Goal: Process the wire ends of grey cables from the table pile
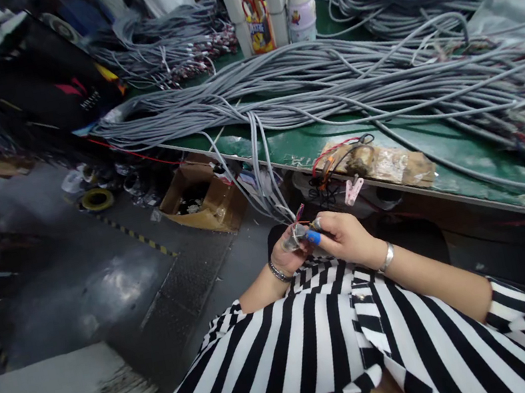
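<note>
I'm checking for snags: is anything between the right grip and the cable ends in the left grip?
Nothing visible: the right grip has its fingertips right by the cable ends, which the left grip holds. The pink clip is beyond the right grip, out of that gap.

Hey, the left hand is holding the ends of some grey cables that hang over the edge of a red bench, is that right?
Not quite: the bench is green, as the head view shows. The left hand does hold the ends of grey cables hanging over its edge.
</note>
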Demonstrator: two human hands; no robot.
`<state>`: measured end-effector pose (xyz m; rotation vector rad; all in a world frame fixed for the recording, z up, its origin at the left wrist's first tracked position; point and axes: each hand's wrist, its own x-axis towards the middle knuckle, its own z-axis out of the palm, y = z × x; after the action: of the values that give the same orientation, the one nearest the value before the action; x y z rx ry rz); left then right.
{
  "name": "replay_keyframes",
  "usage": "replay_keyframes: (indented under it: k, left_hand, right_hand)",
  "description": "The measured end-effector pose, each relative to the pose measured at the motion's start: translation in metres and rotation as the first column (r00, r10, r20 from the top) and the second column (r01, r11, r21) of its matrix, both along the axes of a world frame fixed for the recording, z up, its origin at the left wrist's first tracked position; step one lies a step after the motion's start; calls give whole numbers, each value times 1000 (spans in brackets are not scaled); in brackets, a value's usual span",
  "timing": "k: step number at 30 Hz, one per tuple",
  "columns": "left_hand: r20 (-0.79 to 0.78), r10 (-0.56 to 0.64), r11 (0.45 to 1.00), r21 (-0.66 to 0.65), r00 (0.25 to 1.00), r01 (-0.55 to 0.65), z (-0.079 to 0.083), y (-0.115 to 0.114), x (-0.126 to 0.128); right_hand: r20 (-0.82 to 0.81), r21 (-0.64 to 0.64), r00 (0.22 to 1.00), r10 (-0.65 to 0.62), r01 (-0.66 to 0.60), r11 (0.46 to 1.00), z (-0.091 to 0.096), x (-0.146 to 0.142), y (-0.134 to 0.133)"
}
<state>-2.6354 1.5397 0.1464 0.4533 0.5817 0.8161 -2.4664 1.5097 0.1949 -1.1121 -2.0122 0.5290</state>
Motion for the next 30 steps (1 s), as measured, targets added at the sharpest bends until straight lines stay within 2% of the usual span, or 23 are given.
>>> replay_keyframes:
  k: [3,5,9,11,18,23,30]
  left_hand:
    - [59,12,997,72,998,-16,3,1,1]
    - [105,-7,993,115,994,-5,6,1,0]
    - [135,-20,989,146,991,0,8,0,-1]
    - [123,-29,990,140,992,12,6,-1,-1]
    - [-9,-16,1000,5,1000,16,-3,-1,-2]
    - [55,-28,998,49,998,25,-4,-1,-3]
    - [21,-42,998,43,999,41,-4,0,-3]
  right_hand:
    - [-13,59,998,57,-56,997,0,3,-5]
    - [-17,57,999,47,-46,997,-1,6,-7]
    - [-5,-48,988,-152,151,987,-6,9,-5]
    - [22,-116,982,-186,187,975,-6,7,-3]
    - [80,-196,989,-129,142,970,1,-2,0]
    - [46,-200,990,-130,137,970,0,-2,0]
    - [14,-193,992,-124,124,973,-3,0,2]
